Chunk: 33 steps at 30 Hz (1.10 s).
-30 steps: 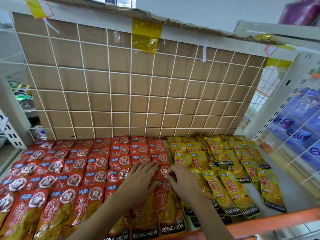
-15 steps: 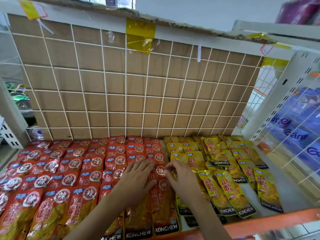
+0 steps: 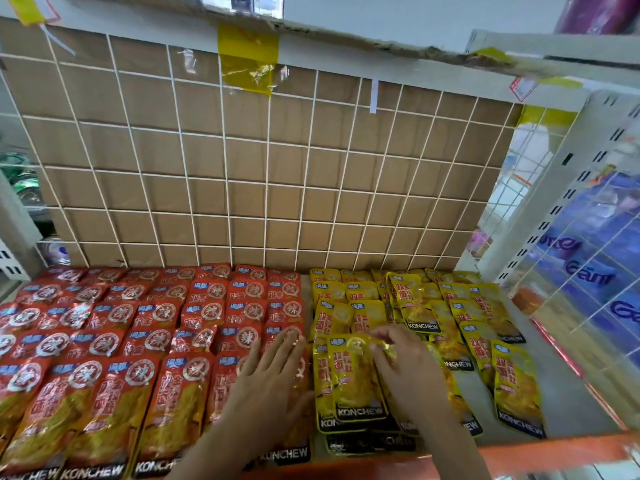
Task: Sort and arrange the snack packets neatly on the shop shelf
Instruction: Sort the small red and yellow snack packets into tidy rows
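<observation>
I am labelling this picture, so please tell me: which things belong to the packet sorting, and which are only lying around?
Job: red packets, yellow packets, left hand resting on the red ones, right hand pinching a front yellow packet, shelf.
Lying about: cardboard backing, yellow tape, blue packs.

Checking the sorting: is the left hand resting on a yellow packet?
No, the left hand lies flat on the red packets, while the right hand pinches a yellow packet.
</observation>
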Available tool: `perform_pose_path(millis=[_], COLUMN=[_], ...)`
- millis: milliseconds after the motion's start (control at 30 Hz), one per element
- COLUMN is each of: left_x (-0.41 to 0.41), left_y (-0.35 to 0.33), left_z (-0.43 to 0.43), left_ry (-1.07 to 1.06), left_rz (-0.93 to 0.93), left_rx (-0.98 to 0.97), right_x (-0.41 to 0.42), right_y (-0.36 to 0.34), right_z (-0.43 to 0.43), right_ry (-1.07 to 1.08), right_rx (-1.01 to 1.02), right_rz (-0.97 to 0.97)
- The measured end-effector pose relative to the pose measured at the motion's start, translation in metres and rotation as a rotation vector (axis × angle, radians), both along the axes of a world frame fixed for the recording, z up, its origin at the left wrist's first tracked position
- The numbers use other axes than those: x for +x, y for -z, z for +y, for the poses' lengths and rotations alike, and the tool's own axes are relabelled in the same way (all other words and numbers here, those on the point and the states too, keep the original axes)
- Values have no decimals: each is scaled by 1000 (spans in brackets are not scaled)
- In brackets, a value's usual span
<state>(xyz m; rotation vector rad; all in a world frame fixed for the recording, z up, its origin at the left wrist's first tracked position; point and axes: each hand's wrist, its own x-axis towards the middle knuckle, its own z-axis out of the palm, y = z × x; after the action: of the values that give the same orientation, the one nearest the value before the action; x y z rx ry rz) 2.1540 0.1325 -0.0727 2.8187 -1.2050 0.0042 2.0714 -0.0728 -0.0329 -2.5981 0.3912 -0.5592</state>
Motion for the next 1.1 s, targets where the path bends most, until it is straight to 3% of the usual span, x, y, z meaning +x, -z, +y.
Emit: perform_pose_path(millis=[367, 500, 633, 733, 833, 1100], left_x=[-3, -6, -12, -22, -26, -24], left_y=[-3, -9, -28, -44, -43, -42], left_z=[1, 1, -13, -32, -46, -53], left_ry=[-45, -24, 139, 271, 342, 355], left_rz=[51, 87, 230, 406, 394, 405], left_rx=[93, -24, -187, -63, 50, 26], right_x=[-12, -14, -18, -24, -31, -47], right_y=[18, 24, 30, 28, 24, 23], right_z=[-22, -25, -27, -26, -31, -34], right_ry=[-102, -126, -105, -46, 56, 130], right_rx=[15, 26, -31, -15, 18, 97], right_rz=[63, 39, 34, 45, 16, 1])
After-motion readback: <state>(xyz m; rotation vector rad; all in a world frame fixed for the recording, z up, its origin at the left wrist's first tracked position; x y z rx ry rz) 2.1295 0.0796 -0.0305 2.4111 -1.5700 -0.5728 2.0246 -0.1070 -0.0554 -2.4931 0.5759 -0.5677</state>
